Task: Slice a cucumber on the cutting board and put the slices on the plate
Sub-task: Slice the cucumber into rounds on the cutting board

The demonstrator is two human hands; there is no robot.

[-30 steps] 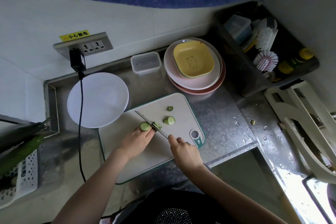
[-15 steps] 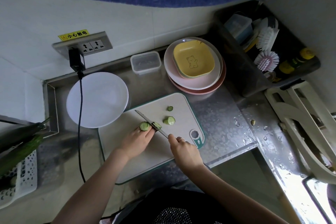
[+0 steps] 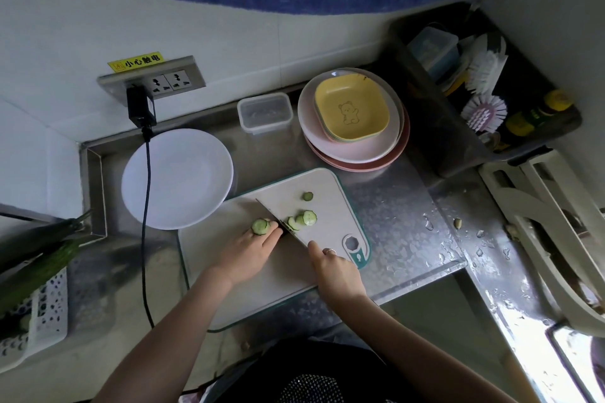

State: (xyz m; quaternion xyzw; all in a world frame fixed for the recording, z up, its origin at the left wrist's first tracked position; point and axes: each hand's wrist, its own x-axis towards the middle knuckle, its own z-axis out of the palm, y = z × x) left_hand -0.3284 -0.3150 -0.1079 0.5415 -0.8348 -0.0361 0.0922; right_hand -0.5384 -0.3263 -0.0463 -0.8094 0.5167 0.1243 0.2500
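The cucumber (image 3: 261, 226) is gripped by the left hand (image 3: 250, 252), the knife (image 3: 284, 222) is held by the right hand (image 3: 334, 268); beside the knife, fingertips should be kept curled back.

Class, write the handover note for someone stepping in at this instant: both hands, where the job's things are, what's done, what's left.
Left hand holds the cucumber piece down on the cutting board.
Right hand grips the knife, blade beside that piece.
Done: a few slices lie on the board right of the blade.
Left: finish slicing; move all slices to the white plate, which holds none yet.
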